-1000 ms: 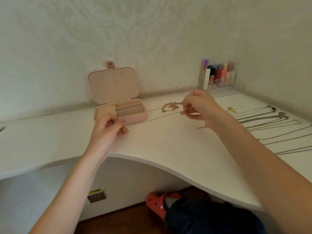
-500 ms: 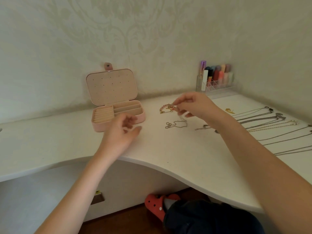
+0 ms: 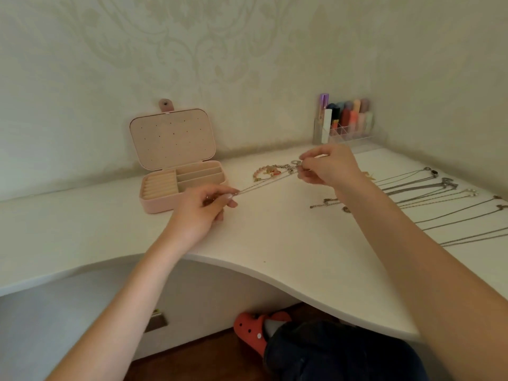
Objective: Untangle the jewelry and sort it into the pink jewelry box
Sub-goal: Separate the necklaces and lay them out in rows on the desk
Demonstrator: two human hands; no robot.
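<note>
The fingers of the left hand (image 3: pixel 202 209) pinch one end of a thin silver chain (image 3: pixel 264 183), and the fingers of the right hand (image 3: pixel 328 167) pinch the other end, near a small ring; both hands are closed on it, above the desk. Under the chain, a little behind, lies a pink beaded bracelet (image 3: pixel 266 172) with charms. The pink jewelry box (image 3: pixel 176 171) stands open just behind the left hand, its lid upright. To the right many necklaces (image 3: pixel 428 188) lie in a row, and a short chain (image 3: pixel 324 202) lies near the right wrist. A clear organizer (image 3: pixel 346 119) with cosmetic tubes stands in the corner. The desk (image 3: pixel 275 243) is white with a curved front edge; the walls have pale patterned wallpaper. Below, a red shoe (image 3: pixel 253 328) shows on a wooden floor. The chain is stretched almost straight, running from lower left up to the right.
</note>
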